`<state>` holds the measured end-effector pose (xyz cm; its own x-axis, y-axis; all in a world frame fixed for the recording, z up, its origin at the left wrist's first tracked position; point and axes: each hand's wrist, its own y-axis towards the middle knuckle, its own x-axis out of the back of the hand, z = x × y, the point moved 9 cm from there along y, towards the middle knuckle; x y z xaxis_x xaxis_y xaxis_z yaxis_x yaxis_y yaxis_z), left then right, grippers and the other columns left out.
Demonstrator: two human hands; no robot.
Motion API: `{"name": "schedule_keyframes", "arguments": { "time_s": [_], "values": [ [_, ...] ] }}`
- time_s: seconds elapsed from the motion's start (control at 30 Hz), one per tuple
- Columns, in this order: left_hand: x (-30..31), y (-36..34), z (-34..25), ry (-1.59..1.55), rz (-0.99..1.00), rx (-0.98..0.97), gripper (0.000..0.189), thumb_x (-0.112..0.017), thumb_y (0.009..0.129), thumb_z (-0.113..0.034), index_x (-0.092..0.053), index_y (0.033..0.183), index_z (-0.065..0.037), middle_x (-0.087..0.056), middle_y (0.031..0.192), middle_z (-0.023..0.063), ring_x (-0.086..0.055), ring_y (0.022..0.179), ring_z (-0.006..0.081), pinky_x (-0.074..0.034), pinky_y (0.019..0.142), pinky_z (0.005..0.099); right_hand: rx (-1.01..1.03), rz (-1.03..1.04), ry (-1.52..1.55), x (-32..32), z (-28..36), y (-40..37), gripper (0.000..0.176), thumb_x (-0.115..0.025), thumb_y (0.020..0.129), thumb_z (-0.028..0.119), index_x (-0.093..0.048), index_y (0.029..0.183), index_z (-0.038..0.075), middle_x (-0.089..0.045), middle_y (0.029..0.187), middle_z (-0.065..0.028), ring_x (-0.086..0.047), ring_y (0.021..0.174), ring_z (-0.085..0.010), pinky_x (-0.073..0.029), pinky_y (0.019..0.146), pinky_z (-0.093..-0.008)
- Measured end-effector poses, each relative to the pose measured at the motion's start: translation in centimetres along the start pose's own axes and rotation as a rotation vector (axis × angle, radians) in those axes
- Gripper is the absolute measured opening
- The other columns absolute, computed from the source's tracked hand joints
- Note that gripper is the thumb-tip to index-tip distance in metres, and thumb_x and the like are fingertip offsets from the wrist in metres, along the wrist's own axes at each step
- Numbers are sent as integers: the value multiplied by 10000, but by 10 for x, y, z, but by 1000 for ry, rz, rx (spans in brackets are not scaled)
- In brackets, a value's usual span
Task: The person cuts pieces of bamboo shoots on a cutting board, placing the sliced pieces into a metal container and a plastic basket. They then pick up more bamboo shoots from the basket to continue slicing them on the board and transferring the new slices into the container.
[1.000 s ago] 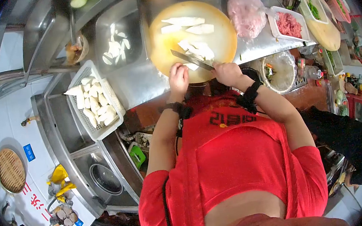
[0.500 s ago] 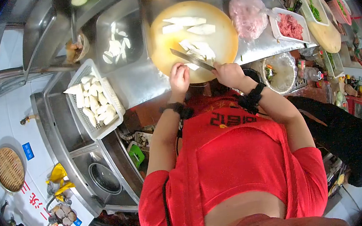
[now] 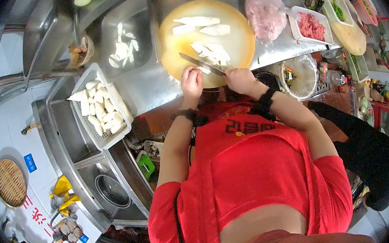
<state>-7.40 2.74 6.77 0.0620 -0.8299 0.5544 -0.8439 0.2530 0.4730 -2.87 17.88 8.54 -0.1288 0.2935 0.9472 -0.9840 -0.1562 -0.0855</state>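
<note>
A kitchen knife (image 3: 202,64) lies slantwise over the round yellowish cutting board (image 3: 171,34), its handle in my closed right hand (image 3: 241,81). Close to the blade's left side, my left hand (image 3: 192,84) has its fingers curled onto a white vegetable piece (image 3: 205,70) at the board's near edge; the fingers partly hide it. Beyond the blade sits a heap of cut white vegetable pieces (image 3: 213,52). Several longer peeled white stalks (image 3: 197,21) lie at the far side of the board.
Left of the board are a metal tray (image 3: 141,41) with white slices and a white basket (image 3: 120,100) of peeled vegetable chunks. On the right sit a pink plastic bag (image 3: 265,15) and a container of minced meat (image 3: 311,26). A black-clothed leg (image 3: 373,155) shows at right.
The knife and my right hand have shifted slightly left, bringing the blade nearer my left fingers. My left hand stays nearly in place. The black-clothed leg at right has moved slightly.
</note>
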Motion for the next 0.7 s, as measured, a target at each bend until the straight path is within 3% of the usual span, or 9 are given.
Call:
{"name": "schedule_keyframes", "arguments": {
  "time_s": [0.27,0.33,0.47,0.7],
  "values": [
    [3,5,-3,-17,19,31,48,-627,757,-46,-595,790,-30,-566,915,125,-566,810,314,-467,689,364,-2,25,5,13,-1,-1,262,-514,862,280,-548,843,21,-617,625,-151,-628,577,-304,-504,518,-404],
    [1,3,0,-1,1,12,54,-631,754,-43,-593,788,-29,-563,918,126,-567,806,313,-467,689,362,-17,86,-9,8,1,-1,260,-486,866,285,-541,920,37,-647,715,-144,-645,610,-276,-517,545,-382],
    [2,3,-2,-1,-34,-7,59,-636,749,-39,-590,784,-27,-559,924,129,-567,799,311,-466,686,365,-42,112,-85,-16,-7,7,253,-482,872,280,-534,932,39,-642,710,-151,-642,610,-285,-516,551,-373],
    [0,3,0,0,12,37,50,-627,776,-60,-602,799,-24,-554,918,122,-569,792,296,-471,699,354,-43,144,12,-1,-1,2,261,-466,878,280,-534,927,33,-643,720,-151,-644,650,-305,-517,584,-409]
  ]
}}
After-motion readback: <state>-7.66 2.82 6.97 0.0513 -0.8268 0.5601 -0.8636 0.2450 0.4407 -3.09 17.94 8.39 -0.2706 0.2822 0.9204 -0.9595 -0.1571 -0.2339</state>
